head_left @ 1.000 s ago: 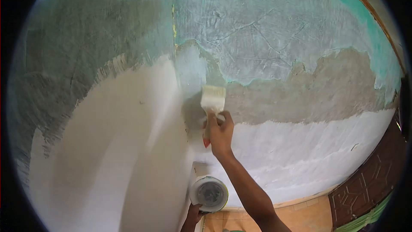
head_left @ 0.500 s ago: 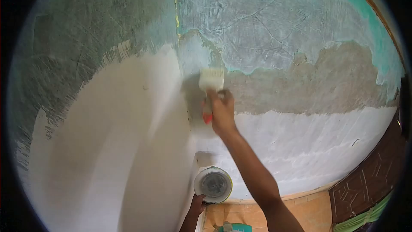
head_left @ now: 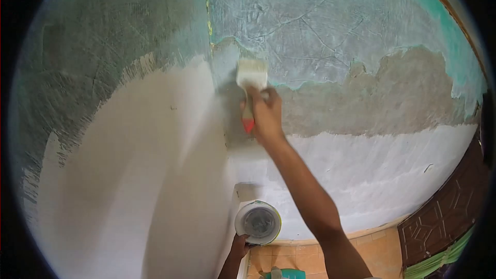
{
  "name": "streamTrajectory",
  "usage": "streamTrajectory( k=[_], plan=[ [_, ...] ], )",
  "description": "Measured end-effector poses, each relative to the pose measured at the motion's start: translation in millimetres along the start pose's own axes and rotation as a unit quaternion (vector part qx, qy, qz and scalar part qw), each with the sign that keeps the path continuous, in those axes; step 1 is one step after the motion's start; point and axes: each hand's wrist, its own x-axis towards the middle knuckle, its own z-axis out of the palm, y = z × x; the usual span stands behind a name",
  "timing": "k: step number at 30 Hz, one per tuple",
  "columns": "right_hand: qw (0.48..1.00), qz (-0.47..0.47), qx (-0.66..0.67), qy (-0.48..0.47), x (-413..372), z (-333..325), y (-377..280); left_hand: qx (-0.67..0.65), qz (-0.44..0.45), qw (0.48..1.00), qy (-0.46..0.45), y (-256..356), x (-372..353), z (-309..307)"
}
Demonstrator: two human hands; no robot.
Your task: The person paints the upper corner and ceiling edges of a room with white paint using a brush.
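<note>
My right hand [head_left: 266,111] is closed round the handle of a wide paintbrush [head_left: 252,75] with a red handle tip. The bristles point up against the grey-green wall [head_left: 305,36], just right of the corner. Low in the view, my left hand [head_left: 239,246] grips the rim of a round white bucket [head_left: 240,223] with a greyish inside. White paint [head_left: 134,160] covers much of the left wall and the lower band of the right wall.
A brown carved door [head_left: 439,212] with a green cloth [head_left: 442,259] stands at the lower right. Below lie orange floor tiles [head_left: 361,253] and a teal object [head_left: 292,274]. Yellow flecks mark the upper wall corner.
My right hand has moved up with the brush, whose bristles now sit higher on the wall. The left hand and bucket have barely shifted.
</note>
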Motion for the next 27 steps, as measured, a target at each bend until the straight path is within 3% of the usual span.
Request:
streamTrajectory(
  k=[5,8,10,12,16,23,24,27],
  plan=[
    [0.984,0.13,0.065,0.1,-81.4,-54.6,77.7,0.005,0.004,1.0,0.017,5.1,-4.3,5.6],
    [0.975,0.179,0.067,0.116,-93.4,-49.6,69.2,0.001,0.005,1.0,0.017,5.8,-2.2,5.0],
    [0.988,0.124,0.034,0.086,-71.5,-30.3,31.6,0.002,0.004,1.0,0.006,6.9,-4.5,5.4],
    [0.999,-0.002,-0.043,-0.025,-44.3,-13.0,-10.9,0.017,0.006,1.0,0.016,8.2,-9.5,10.7],
    [0.996,0.021,-0.076,-0.028,-19.7,-21.7,-5.7,0.014,-0.008,1.0,0.027,0.7,-1.6,-0.7],
    [0.985,0.105,-0.036,0.135,-107.4,-65.2,95.8,0.013,0.021,1.0,0.007,6.1,-11.5,7.6],
    [0.985,0.104,-0.036,0.136,-105.1,-59.6,89.1,0.009,0.025,1.0,0.005,4.9,-8.4,7.1],
    [0.999,0.038,-0.031,-0.005,-80.5,-27.8,40.9,0.019,0.014,1.0,0.0,7.3,-8.1,6.8]
  ],
)
